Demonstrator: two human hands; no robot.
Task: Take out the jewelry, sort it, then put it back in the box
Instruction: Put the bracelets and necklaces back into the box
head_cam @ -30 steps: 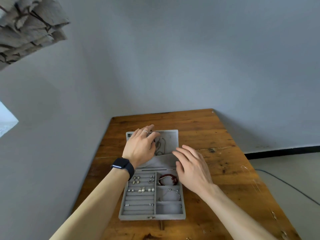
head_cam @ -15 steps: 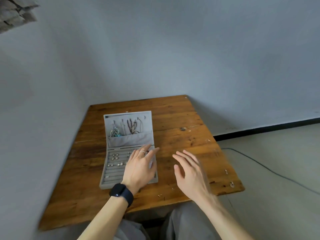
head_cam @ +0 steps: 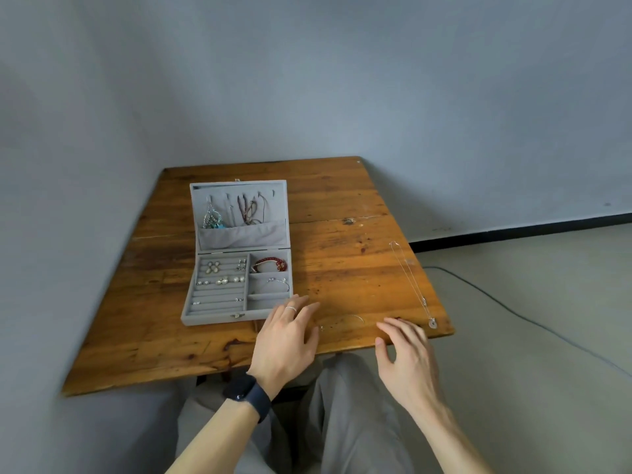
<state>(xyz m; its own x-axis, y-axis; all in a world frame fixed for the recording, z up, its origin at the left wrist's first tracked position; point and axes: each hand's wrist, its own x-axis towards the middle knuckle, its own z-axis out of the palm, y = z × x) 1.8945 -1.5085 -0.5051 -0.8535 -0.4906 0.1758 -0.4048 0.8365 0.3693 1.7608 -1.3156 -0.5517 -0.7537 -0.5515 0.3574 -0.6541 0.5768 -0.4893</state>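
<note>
Two pieces are already out on the wooden table (head_cam: 342,206). A silver pendant necklace (head_cam: 410,285) lies stretched along the right side, and a thin silver strand (head_cam: 345,319), too fine to identify, lies near the front edge between the hands.

Most of the jewelry is in the open grey jewelry box (head_cam: 219,316) at the left. Earrings (head_cam: 222,279) sit in the ring rolls. A red bead bracelet (head_cam: 270,265) and a silver bangle (head_cam: 279,283) fill the right-hand compartments. Corded necklaces (head_cam: 249,210) hang in the laid-back lid.

The left hand (head_cam: 285,340), wearing a smartwatch (head_cam: 246,395), lies palm down with fingers straight at the box's near right corner and holds nothing. The right hand (head_cam: 405,354) hangs loose and empty over the near edge, just left of the pendant.

To me this looks like the taking-out step, barely begun. The next move calls for a fine pinch on something small, likely the bangle or bracelet nearest the left fingers. The lid necklaces would need lifting off their hooks without tangling.
</note>
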